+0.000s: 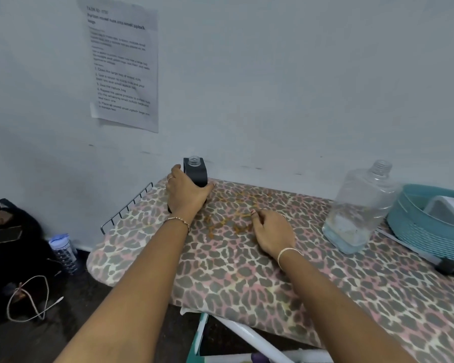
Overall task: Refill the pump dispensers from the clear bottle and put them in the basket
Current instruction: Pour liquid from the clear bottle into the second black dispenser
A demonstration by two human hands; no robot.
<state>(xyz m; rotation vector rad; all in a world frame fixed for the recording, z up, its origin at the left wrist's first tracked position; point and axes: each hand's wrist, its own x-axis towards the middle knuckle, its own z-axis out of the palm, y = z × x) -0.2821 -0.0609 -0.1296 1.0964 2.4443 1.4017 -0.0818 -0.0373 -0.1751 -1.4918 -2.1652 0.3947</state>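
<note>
**Black dispenser (197,174) open-necked — pour comes next**

It stands at the far left of the ironing board (247,284), with my left hand (186,193) steadying it, fingers clamped round its body. My right hand (271,231) rests mid-board, fingers loosely curled and holding nothing. I judge the refill is in hand — the right must fetch the clear bottle (359,210) beside the basket (409,229) and tip steadily.

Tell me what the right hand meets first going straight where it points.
Probably the black dispenser that the left hand grips, or the wall just beside it; only stained board cover lies between.
</note>
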